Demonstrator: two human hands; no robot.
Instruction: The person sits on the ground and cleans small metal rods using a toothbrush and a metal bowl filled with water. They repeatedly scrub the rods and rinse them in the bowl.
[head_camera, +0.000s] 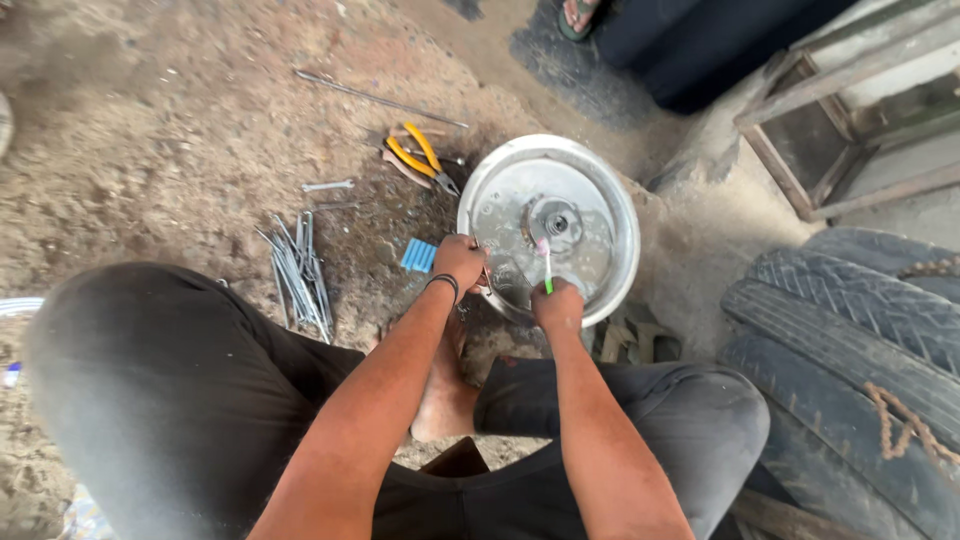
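1 metal drum (590, 190), 1 toothbrush (546, 268), 1 pliers (422, 158), 2 tyres (850, 320), 1 spanner (328, 186)

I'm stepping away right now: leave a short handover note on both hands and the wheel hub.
Left hand: gripping the near-left rim of the round metal hub.
Right hand: shut on a green-handled toothbrush, bristles up against the hub's face near its centre.
Hub lies flat on the dirt, wet-looking.
Yellow pliers and a bundle of spokes lie to the left.
How much is brushed: cannot tell.
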